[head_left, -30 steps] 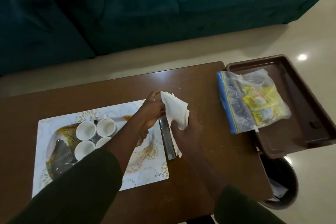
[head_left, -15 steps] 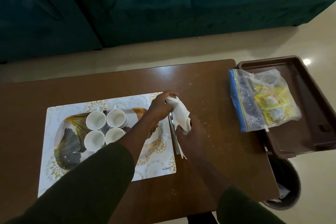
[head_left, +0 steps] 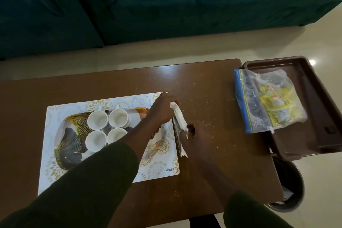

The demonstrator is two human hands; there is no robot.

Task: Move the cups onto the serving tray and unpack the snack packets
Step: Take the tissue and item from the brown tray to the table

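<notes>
Several white cups [head_left: 108, 128] stand together on a patterned serving tray [head_left: 68, 150] that lies on a white and gold placemat [head_left: 159, 170]. My left hand [head_left: 161, 110] and my right hand [head_left: 199, 132] both hold a white napkin [head_left: 178, 116], pressed over a metal strip [head_left: 178, 140] at the placemat's right edge. A clear zip bag of yellow snack packets [head_left: 268, 101] lies partly in a brown plastic tray [head_left: 318, 116] at the right.
The brown wooden table [head_left: 212, 153] carries scattered crumbs. A dark bin [head_left: 290, 187] stands on the floor beside the table's right end. A dark green sofa [head_left: 148, 5] runs along the far side.
The napkin has been folded narrower and brought down against the metal strip. Both hands have closed in around it.
</notes>
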